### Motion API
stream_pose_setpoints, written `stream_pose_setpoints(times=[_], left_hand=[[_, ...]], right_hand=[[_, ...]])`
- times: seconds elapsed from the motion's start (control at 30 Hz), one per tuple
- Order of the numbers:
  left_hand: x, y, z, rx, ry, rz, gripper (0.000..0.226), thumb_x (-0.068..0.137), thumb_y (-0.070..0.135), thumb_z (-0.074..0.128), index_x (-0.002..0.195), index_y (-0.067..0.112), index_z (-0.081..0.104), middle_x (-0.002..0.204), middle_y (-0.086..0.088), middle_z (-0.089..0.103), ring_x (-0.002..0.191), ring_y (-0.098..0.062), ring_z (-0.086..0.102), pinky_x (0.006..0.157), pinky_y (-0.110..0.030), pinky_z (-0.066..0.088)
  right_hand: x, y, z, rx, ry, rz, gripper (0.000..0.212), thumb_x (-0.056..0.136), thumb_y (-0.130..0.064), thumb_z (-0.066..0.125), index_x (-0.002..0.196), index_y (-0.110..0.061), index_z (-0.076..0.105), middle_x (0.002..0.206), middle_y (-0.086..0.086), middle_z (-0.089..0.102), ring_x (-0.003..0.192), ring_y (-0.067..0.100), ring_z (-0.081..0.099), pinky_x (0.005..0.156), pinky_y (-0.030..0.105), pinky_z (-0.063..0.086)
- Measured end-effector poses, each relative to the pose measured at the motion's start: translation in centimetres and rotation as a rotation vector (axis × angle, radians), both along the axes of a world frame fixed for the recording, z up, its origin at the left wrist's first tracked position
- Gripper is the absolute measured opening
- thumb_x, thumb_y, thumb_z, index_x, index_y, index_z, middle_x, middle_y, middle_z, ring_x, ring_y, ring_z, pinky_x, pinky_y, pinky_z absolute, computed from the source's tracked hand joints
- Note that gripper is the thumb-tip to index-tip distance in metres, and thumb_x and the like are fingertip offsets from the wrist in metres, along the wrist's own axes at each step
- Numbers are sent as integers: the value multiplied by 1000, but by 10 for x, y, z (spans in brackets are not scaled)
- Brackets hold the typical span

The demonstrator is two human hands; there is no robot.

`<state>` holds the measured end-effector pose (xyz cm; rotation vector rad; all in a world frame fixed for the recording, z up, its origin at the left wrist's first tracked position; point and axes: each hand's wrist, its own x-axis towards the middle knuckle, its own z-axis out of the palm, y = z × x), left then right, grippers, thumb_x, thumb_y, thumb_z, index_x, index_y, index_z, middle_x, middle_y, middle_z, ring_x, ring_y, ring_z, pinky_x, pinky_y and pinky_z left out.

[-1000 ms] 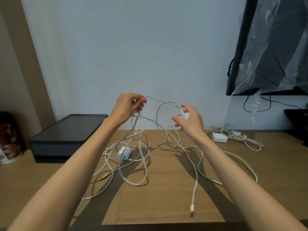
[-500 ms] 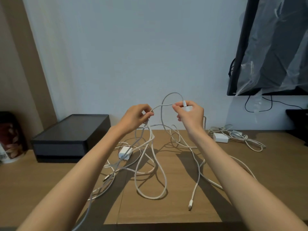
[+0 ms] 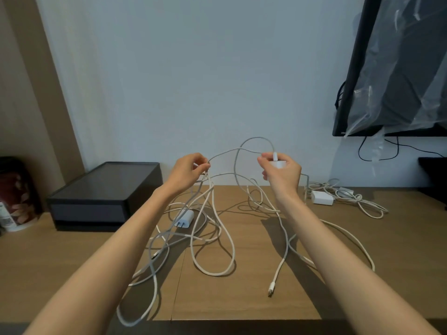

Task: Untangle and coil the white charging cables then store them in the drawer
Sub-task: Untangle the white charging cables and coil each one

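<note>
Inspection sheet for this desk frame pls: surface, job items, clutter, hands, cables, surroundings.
Surface: wooden desk, seam down the middle.
Job's things: tangled white charging cables, partly held up off the desk; wall adapter lying in the tangle; second cable bundle with its adapter, back right; dark drawer unit back left, closed.
Clutter: printed pouch at left edge.
Hands: left hand pinches a cable strand; right hand holds a white adapter, cable plugged in.
Cables: free connector end lies on desk; black cords hang under the screen.
Surroundings: plastic-wrapped screen on white wall.
</note>
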<state>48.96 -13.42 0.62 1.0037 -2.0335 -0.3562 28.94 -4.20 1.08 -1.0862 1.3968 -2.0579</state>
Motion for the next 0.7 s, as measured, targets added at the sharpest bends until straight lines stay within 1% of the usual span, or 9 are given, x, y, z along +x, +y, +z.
stream_pose_setpoints(times=[0.07, 0.13, 0.27, 0.4, 0.5, 0.57, 0.63, 0.67, 0.7], left_hand=[[1, 1, -2, 103, 95, -54, 11, 93, 21, 58, 95, 13, 64, 87, 0, 65, 79, -13, 62, 70, -20, 47], [2, 1, -9, 142, 139, -73, 11, 92, 20, 59, 95, 10, 64, 84, -1, 66, 77, -11, 63, 68, -16, 47], [1, 2, -36, 293, 223, -139, 12, 95, 17, 53, 99, 6, 56, 85, -8, 68, 76, -13, 65, 70, -17, 49], [-2, 2, -61, 376, 169, -176, 15, 99, 12, 41, 106, 2, 51, 96, -10, 69, 92, -17, 66, 79, -19, 50], [-3, 3, -68, 323, -4, -97, 25, 100, 12, 38, 121, 6, 50, 115, -12, 62, 108, -20, 57, 87, -27, 44], [-1, 5, -73, 234, -114, 32, 31, 99, 25, 41, 125, 11, 50, 120, -9, 59, 112, -21, 51, 96, -35, 41], [0, 12, -75, 230, -161, 133, 49, 91, 55, 43, 116, 15, 55, 113, -5, 61, 108, -21, 50, 96, -44, 42], [-1, 18, -74, 269, -175, 145, 63, 83, 70, 42, 108, 15, 58, 107, -3, 63, 104, -20, 52, 94, -47, 43], [-5, 25, -73, 319, -200, 151, 73, 74, 80, 41, 102, 15, 60, 100, -1, 64, 100, -20, 53, 93, -48, 43]], right_hand=[[-2, -2, -11, 70, 119, 28, 12, 79, -12, 74, 76, -21, 67, 78, -3, 68, 62, 11, 57, 58, 26, 51], [-3, -3, -20, 123, 186, 73, 10, 79, -13, 74, 78, -22, 69, 80, -7, 68, 65, 11, 58, 61, 29, 50], [-1, -3, -37, 195, 309, 178, 8, 82, -14, 71, 88, -18, 69, 82, -4, 67, 63, 12, 55, 56, 25, 46], [-1, -7, -54, 238, 393, 228, 15, 85, -14, 70, 99, -20, 68, 83, -8, 64, 60, 11, 54, 54, 27, 46], [-5, -13, -67, 248, 421, 205, 23, 86, -15, 68, 108, -23, 65, 94, -8, 63, 67, 15, 58, 59, 33, 52], [-7, -18, -77, 267, 446, 155, 29, 85, -19, 69, 112, -27, 62, 106, -4, 62, 81, 18, 63, 74, 40, 57], [-8, -22, -84, 279, 465, 129, 37, 84, -20, 71, 119, -25, 60, 114, -6, 58, 99, 21, 62, 87, 47, 54], [-8, -25, -87, 274, 465, 129, 40, 84, -20, 71, 122, -23, 59, 117, -7, 56, 106, 19, 60, 91, 47, 52], [-7, -27, -90, 267, 466, 125, 41, 84, -18, 71, 124, -21, 59, 118, -7, 55, 110, 15, 56, 95, 43, 49]])
